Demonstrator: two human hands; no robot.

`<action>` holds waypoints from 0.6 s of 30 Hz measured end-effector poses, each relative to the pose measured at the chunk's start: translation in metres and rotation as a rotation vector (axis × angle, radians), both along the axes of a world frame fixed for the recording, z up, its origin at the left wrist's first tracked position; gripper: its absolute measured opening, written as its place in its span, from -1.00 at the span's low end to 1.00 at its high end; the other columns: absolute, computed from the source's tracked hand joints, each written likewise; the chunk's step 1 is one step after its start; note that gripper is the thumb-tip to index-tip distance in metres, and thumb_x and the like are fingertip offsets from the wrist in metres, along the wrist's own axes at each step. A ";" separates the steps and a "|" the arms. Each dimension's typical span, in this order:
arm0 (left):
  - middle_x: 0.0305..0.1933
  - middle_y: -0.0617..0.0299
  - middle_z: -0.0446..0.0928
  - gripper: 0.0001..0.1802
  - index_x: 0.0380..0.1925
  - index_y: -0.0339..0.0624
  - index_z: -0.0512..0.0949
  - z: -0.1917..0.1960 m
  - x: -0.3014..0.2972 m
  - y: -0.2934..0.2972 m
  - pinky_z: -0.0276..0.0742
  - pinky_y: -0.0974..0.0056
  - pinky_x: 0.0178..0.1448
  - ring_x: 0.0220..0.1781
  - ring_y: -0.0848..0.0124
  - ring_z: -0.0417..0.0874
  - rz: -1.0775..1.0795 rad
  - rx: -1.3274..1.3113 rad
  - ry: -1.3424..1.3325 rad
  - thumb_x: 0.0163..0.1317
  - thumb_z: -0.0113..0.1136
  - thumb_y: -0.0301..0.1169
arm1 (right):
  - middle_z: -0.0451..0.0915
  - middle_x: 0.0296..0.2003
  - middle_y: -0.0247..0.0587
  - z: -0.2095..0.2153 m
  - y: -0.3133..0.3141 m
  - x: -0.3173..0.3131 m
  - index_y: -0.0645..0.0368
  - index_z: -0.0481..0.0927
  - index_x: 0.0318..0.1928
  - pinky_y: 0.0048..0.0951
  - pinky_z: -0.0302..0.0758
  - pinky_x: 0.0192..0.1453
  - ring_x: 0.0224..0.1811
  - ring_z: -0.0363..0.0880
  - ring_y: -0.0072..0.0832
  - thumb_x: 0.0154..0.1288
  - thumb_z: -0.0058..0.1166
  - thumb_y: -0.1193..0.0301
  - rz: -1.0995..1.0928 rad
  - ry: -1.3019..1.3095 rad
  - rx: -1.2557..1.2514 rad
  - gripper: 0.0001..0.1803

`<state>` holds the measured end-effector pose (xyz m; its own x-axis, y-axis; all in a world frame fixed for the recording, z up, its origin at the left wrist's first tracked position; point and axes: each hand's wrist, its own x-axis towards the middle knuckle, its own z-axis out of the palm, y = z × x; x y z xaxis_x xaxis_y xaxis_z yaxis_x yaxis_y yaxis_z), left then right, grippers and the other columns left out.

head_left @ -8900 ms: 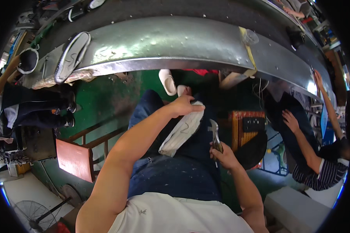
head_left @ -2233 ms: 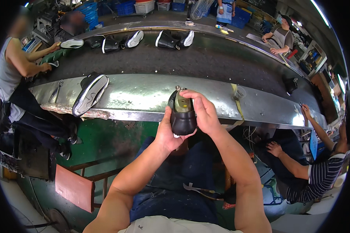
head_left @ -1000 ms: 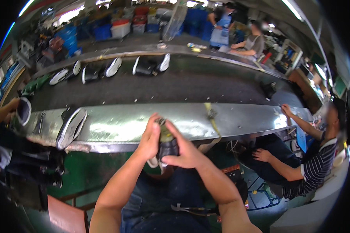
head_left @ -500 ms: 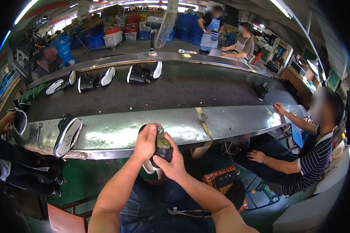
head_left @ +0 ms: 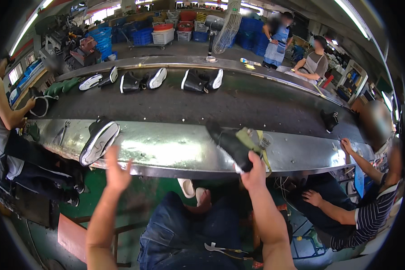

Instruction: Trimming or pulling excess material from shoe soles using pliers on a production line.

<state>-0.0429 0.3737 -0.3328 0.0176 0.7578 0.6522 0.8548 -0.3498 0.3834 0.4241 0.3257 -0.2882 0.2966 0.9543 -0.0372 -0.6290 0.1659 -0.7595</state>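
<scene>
My right hand [head_left: 255, 172] grips one end of a black shoe [head_left: 229, 143] with an olive-green part at its collar. It holds the shoe over the right part of the metal bench edge; motion smears the shoe slightly. My left hand [head_left: 118, 173] is open, fingers apart, just in front of another black shoe [head_left: 101, 140]. That one lies tilted on the bench's left part, its white sole facing me. Whether my fingertips touch it I cannot tell.
Along the dark conveyor belt [head_left: 157, 108] stand several black shoes [head_left: 195, 80]. A small clear cup [head_left: 266, 140] sits beside the held shoe. Pincers [head_left: 218, 248] lie across my lap. Co-workers sit or stand at left, at right and beyond the belt.
My left hand has let go of the shoe that both hands held and moved left toward the other shoe. My right hand has carried the held shoe right. The view has turned left.
</scene>
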 end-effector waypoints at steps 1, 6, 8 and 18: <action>0.45 -0.35 0.27 -0.15 0.39 -0.42 0.25 0.005 -0.039 0.009 0.09 -0.15 0.61 0.54 -0.28 0.19 0.098 0.062 0.134 0.18 0.45 -0.36 | 0.57 0.17 -0.01 0.018 0.026 -0.006 0.34 0.44 0.27 -0.21 0.64 0.16 0.19 0.62 -0.22 0.42 0.13 0.35 -0.097 -0.126 0.110 -0.50; 0.56 -0.33 0.12 0.19 0.49 -0.40 0.14 0.032 -0.142 0.068 0.10 -0.12 0.61 0.60 -0.22 0.12 0.653 -0.278 0.256 0.02 0.52 0.07 | 0.21 0.49 0.27 0.031 0.152 0.036 0.40 0.03 0.54 -0.26 0.25 0.52 0.51 0.30 -0.11 0.42 0.26 0.22 -0.462 -0.821 0.047 -0.07; 0.33 -0.32 0.46 0.15 0.41 -0.48 0.29 0.057 -0.167 0.077 0.39 0.04 0.45 0.40 -0.04 0.49 0.436 -0.704 0.006 -0.06 0.56 0.04 | 0.34 0.43 0.22 0.027 0.140 0.019 0.34 0.15 0.49 -0.24 0.36 0.43 0.46 0.39 -0.12 0.44 0.20 0.28 -0.387 -0.953 0.217 -0.22; 0.12 -0.34 0.62 -0.01 0.32 -0.56 0.35 0.049 -0.155 0.076 0.56 0.06 0.27 0.17 -0.07 0.69 0.248 -0.591 -0.032 -0.01 0.57 -0.15 | 0.59 -0.08 0.07 -0.148 -0.197 -0.006 0.21 0.60 -0.04 -0.12 0.53 0.16 0.03 0.58 0.01 0.34 0.24 0.13 0.504 -1.654 0.026 -0.59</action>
